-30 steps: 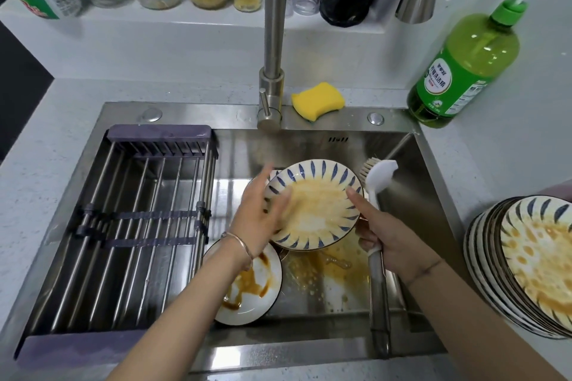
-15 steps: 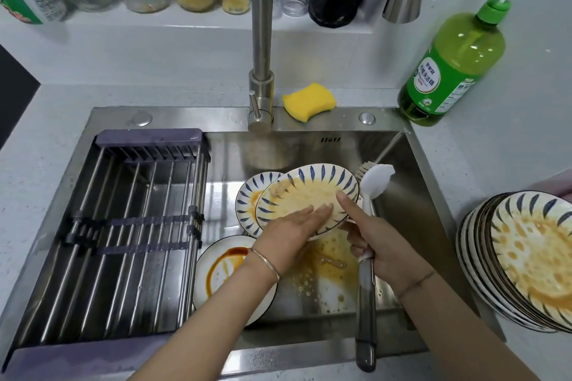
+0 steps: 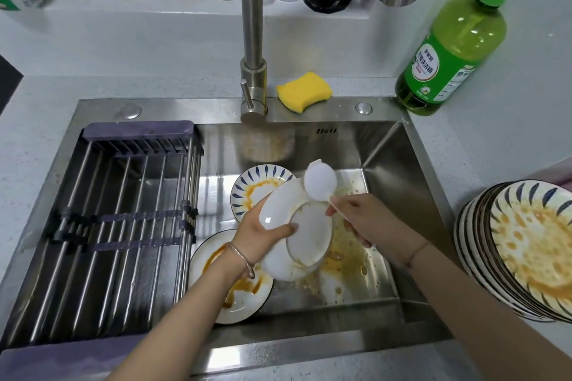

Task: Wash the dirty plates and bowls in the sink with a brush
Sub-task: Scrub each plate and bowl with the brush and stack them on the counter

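Observation:
My left hand [image 3: 258,237] grips a plate [image 3: 308,233] by its rim over the steel sink [image 3: 380,151], white underside turned towards me. My right hand [image 3: 360,219] holds the white dish brush [image 3: 320,182] by its handle, the head resting at the plate's upper edge. Below lie a blue-patterned dirty plate [image 3: 258,187] and a white plate [image 3: 238,297] smeared with orange sauce. A stack of dirty patterned plates [image 3: 526,244] waits on the counter at right.
A drying rack [image 3: 117,219] fills the sink's left half. The tap [image 3: 252,40] rises behind, a yellow sponge [image 3: 305,91] beside it. A green soap bottle [image 3: 455,43] stands at back right. Jars line the shelf. Orange sauce pools on the sink floor.
The plate has been flipped from face-up to underside-up in my left hand. The brush head moved left onto the plate's upper edge.

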### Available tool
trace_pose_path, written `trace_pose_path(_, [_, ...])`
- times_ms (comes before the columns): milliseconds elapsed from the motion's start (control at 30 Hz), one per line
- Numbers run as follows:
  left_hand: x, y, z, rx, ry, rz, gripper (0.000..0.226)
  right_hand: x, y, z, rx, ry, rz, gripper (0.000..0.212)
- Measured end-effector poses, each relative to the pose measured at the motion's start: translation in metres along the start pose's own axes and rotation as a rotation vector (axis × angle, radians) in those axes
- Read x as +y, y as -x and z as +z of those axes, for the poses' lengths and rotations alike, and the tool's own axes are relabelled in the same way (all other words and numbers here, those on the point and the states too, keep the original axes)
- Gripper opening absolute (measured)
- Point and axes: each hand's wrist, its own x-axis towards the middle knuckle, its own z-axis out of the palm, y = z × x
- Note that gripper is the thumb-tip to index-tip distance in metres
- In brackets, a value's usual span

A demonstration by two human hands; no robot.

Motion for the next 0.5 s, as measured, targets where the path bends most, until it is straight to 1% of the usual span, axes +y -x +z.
trace_pose_path(67, [0.0, -0.003, 0.002, 0.01, 0.023, -0.012, 0.047, -0.01, 0.004, 0.015, -0.035, 0.121, -0.124, 0.037])
trace_pose_path(133, [0.0, -0.004, 0.003, 0.025, 0.02, -0.011, 0.041, -0.014, 0.009, 0.028, -0.072, 0.293, -0.255, 0.039])
trace_pose_path(167, [0.001, -0.003, 0.003, 0.028, 0.019, -0.004, 0.04, -0.015, 0.01, 0.029, -0.071, 0.348, -0.278, 0.04])
trace_pose_path(200, [0.002, -0.003, 0.001, 0.023, 0.014, 0.006, 0.04, -0.015, 0.009, 0.025, -0.051, 0.36, -0.267, 0.041])
trace_pose_path(300, [0.005, -0.005, -0.006, -0.001, -0.013, 0.045, 0.064, -0.015, 0.003, 0.004, 0.043, 0.295, -0.156, 0.044])
trace_pose_path(333, [0.006, -0.006, -0.007, -0.006, -0.02, 0.053, 0.068, -0.016, 0.002, 0.001, 0.054, 0.275, -0.141, 0.045])
trace_pose_path(400, [0.007, -0.008, -0.005, -0.005, -0.041, 0.064, 0.069, -0.02, 0.006, 0.007, 0.017, 0.287, -0.183, 0.046])
trace_pose_path(500, [0.007, -0.009, -0.003, 0.015, -0.061, 0.049, 0.064, -0.023, 0.014, 0.024, -0.051, 0.405, -0.278, 0.045])
